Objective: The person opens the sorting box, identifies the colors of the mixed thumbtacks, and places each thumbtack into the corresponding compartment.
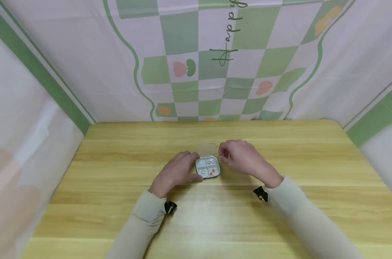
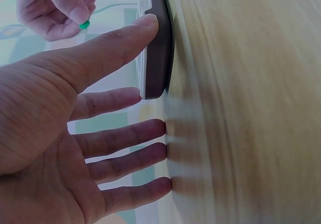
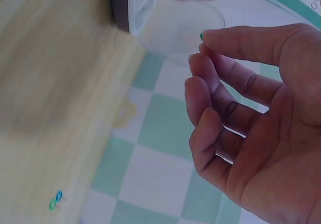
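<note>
On wood-grained table [image 1: 215, 225], case [image 1: 201, 163]; checked cloth [image 1: 179, 32] behind

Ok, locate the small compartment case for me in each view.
Head: the case is below centre, slightly right.
Left wrist: top, near centre, seen edge-on.
Right wrist: top edge, left of centre, partly cut off.
Shared landmark: the right hand, in all three.

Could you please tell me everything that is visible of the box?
The box has rounded corners, a dark outside, a pale inside with four compartments, and a clear lid, open on the far side; all looks plastic. Pale round pieces and orange-red pieces lie in three. It lies flat on the table; the left hand grips its left side.
</note>
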{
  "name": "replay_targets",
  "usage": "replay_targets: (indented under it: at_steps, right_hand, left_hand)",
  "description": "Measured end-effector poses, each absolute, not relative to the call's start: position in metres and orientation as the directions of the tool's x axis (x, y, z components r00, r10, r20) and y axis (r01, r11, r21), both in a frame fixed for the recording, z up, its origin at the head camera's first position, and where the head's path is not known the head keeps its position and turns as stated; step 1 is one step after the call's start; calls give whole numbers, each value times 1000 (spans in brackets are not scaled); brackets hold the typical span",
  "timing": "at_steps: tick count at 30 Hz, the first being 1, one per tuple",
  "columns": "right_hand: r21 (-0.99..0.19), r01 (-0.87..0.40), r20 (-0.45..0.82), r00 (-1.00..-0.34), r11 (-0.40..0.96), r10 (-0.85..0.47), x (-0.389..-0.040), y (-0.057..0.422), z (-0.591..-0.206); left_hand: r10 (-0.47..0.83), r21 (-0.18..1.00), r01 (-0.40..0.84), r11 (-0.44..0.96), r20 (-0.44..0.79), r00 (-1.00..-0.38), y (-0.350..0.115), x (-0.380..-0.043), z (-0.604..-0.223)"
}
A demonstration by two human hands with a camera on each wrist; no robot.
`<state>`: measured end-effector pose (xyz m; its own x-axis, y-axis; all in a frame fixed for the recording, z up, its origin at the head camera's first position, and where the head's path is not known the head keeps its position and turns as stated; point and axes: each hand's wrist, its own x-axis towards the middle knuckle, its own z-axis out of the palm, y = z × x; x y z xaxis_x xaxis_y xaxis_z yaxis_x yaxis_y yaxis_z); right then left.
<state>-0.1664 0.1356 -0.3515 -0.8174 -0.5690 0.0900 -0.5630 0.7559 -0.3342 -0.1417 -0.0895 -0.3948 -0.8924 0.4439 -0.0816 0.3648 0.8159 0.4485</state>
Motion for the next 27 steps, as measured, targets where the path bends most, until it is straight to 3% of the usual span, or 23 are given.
replay_targets:
  at_steps: [27]
  right_hand:
    - [-310,-548,66,-827,776,-558,-165,92,-383]
  left_hand:
    - [476,437,413,799,-41,-878,-92,-143,-395]
